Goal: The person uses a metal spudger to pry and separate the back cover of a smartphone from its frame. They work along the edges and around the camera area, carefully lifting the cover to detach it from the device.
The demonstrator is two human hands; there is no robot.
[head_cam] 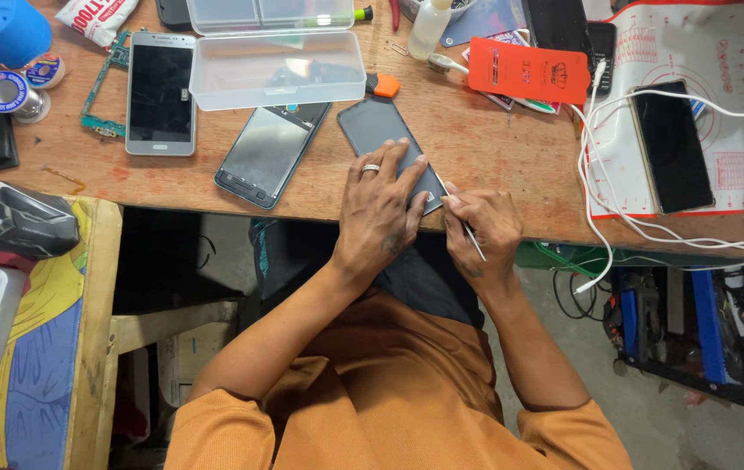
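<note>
Clearly the dark phone under the hands is a thin, flat, stiff slab, light enough to slide on the wooden bench if it is not pinned. Its face looks smooth and glassy, so I judge it slippery and easy to crack at an edge or corner. The safe hold seems to be flat pressure on the broad face, or a grip along the long sides, not a pinch at one corner. It lies at the near edge of the bench, tilted, its near end hidden under the hands.

The left hand is spread wide and flat, fingers fanned, palm down on the phone's near half; it presses rather than grips, and a ring shows on one finger. The right hand is nearly closed, fingertips pinched around a thin metal tool, whose tip meets the phone's right edge just beside the left fingertips.

To the left lie another dark phone and a silver phone; a clear plastic box sits beyond them. Far right, a white cable loops over a mat.
</note>
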